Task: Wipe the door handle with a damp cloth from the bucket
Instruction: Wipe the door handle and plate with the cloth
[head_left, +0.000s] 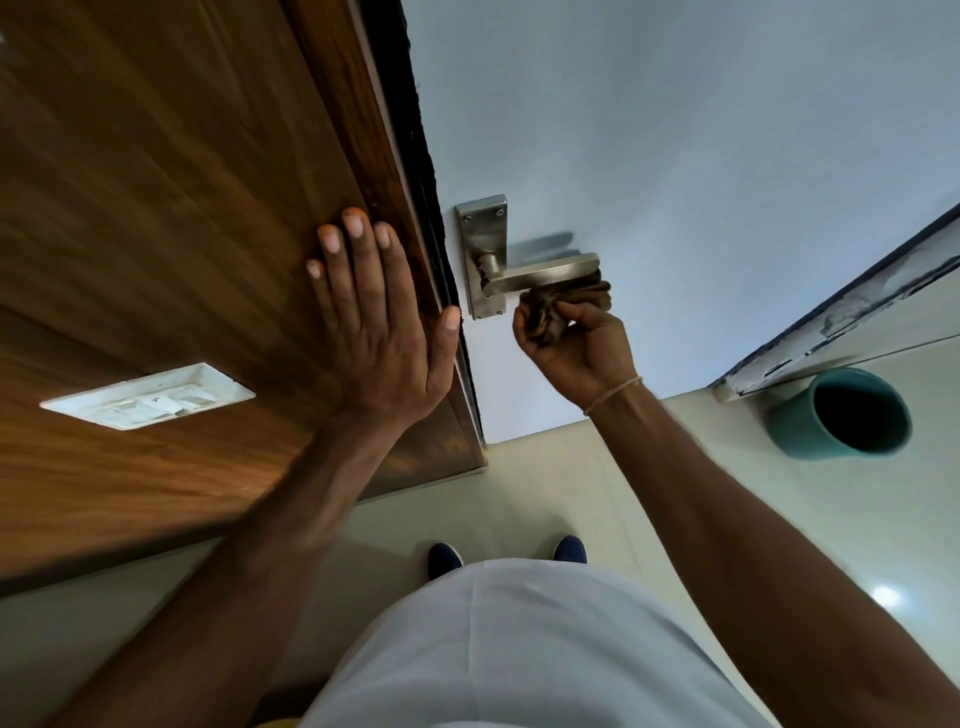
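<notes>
A brushed-metal lever door handle (540, 273) on its back plate sits on the pale white door (675, 156). My right hand (576, 353) is shut on a bunched brown cloth (550, 312), which presses against the underside of the lever. My left hand (379, 317) lies flat with fingers spread on the brown wooden frame (208, 208), just left of the door's edge. A teal bucket (841, 413) stands on the floor at the right, its inside dark.
A white switch plate (150, 397) is set into the wooden panel at the left. My feet in dark shoes (444, 558) stand on the cream tiled floor (779, 519) below the handle. The door's bottom edge runs along the upper right.
</notes>
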